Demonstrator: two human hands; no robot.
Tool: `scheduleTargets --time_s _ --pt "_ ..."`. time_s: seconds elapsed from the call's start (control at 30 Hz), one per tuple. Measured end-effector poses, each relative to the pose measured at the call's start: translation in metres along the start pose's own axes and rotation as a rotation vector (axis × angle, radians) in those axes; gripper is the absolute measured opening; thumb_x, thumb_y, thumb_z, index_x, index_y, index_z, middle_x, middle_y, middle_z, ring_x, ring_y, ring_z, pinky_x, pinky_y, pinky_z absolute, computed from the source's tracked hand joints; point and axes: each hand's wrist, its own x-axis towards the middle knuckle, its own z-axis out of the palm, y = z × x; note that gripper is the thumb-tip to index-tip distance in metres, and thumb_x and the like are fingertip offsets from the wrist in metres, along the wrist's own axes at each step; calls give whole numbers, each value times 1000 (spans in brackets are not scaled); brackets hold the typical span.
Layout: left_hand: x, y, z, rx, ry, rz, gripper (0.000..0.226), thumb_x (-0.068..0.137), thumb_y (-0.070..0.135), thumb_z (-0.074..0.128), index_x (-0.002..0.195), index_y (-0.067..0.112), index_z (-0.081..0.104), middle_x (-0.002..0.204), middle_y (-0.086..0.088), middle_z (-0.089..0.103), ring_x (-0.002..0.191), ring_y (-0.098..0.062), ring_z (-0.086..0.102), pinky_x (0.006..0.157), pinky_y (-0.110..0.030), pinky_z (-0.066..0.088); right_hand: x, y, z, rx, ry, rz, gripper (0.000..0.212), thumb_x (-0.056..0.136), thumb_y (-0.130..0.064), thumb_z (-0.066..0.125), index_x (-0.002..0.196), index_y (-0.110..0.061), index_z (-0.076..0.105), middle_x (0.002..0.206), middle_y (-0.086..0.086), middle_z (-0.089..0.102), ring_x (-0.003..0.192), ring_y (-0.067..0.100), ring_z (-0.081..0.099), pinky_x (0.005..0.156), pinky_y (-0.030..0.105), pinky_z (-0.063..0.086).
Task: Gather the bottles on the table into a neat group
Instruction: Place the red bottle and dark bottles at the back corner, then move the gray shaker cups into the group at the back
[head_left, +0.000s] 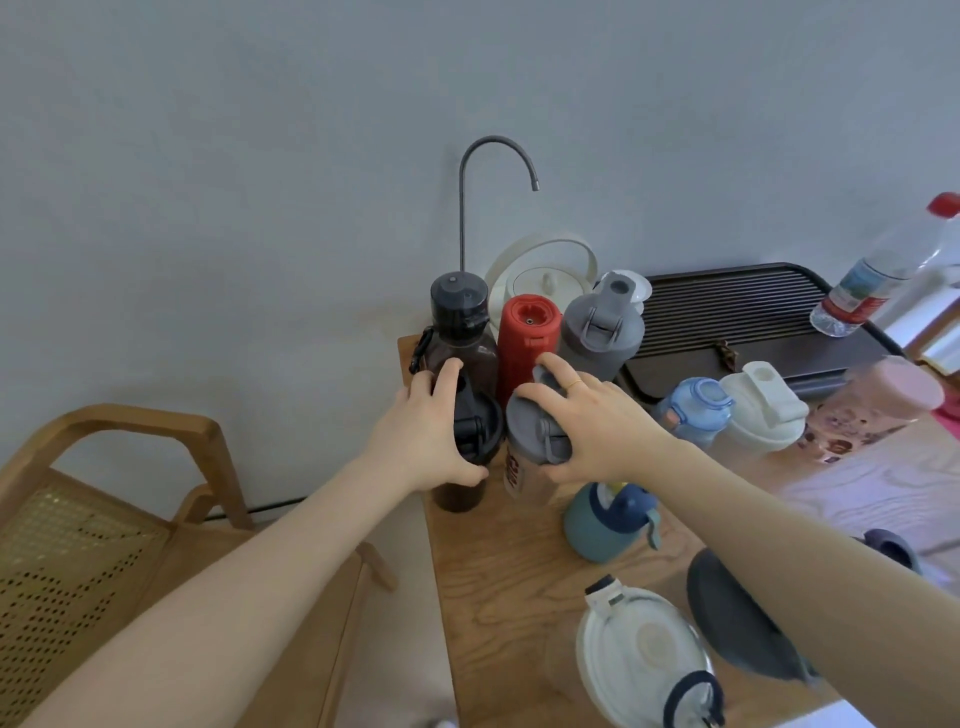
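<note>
Right now your left hand curls around the lid of a dark shaker bottle near the middle of the frame, thumb at the near side and fingers over the far edge. Your right hand grips the grey-lidded clear bottle just beside it, fingers wrapped over the lid's right side. Both bottles stand upright at the left end of the wooden tabletop, side by side and close enough that their lids nearly touch.

Directly behind them, a row of three stands against the wall: a smoky dark bottle on the left, a red bottle in the middle and a grey bottle on the right, packed closely together.

Further right in the frame, a pale blue bottle, a cream shaker and a pink bottle lie spread along the tabletop in front of a dark slatted tray. A clear water bottle with a red cap leans at the upper right edge. Nearer you, a teal bottle with a navy lid stands below your right wrist, and a large white-lidded jug sits at the bottom of the frame beside a dark grey lidded one partly hidden by your right forearm.
</note>
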Motion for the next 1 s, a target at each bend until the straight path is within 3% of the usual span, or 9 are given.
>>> scheduleTargets --time_s 0.2,0.33,0.43,0.5,0.57,0.67,0.8,0.93,1.0 --pt "-5 4 -2 -15 -24 -40 119 62 49 78 146 27 -4 152 -11 15 137 -32 20 104 -44 36 -5 -5 8 -3 91 27 98 71 -54 67 147 -21 14 157 14 6 131 36 38 99 44 39" --pt "-31 23 -6 33 223 81 102 70 52 71 147 19 12 154 -13 14 141 -32 9 114 -46 16 -40 1 -15 278 281 56 89 73 -59 60 144 -17 27 151 10 29 133 31 38 105 45 35" --pt "-56 51 -7 -179 345 415 64 78 46 54 131 12 46 135 -10 48 127 -15 32 109 -22 23 -94 25 -33 531 461 147 46 85 -33 61 126 -16 50 118 4 60 107 23 58 94 41 48" --pt "-70 73 -6 -237 289 534 50 80 43 49 120 13 56 123 -6 58 116 -8 40 100 -6 20 -134 44 -35 541 397 170 34 85 -34 59 115 -18 56 102 -2 63 95 17 61 88 43 51" --pt "-81 96 -2 -267 258 584 45 81 40 49 118 16 57 121 -1 59 113 -5 43 97 -6 24 -166 53 -27 492 195 181 51 79 -53 58 118 -21 55 105 -8 56 99 16 59 88 39 49" --pt "-95 126 6 -287 333 600 44 81 38 50 119 17 56 121 1 59 112 -5 46 94 -12 31 -195 49 5 387 -107 202 85 72 -59 64 141 -26 28 137 -9 38 124 15 45 98 30 41" --pt "-116 155 17 -276 423 518 45 81 39 50 121 17 54 120 0 58 112 -7 45 92 -12 31 -204 35 45 415 -13 207 114 63 -60 72 147 -30 1 154 -8 15 132 20 38 97 35 42" --pt "-146 173 34 -254 392 322 60 76 53 42 127 22 48 125 10 49 116 2 37 91 -1 24 -201 33 57 413 84 184 110 65 -58 70 146 -33 0 149 -1 29 123 32 47 91 44 48" --pt "-159 176 48 -233 400 218 64 75 55 49 130 23 44 131 8 45 117 1 35 95 -9 24 -201 33 59 385 112 166 106 66 -58 69 146 -32 3 141 2 38 117 34 51 86 44 49"
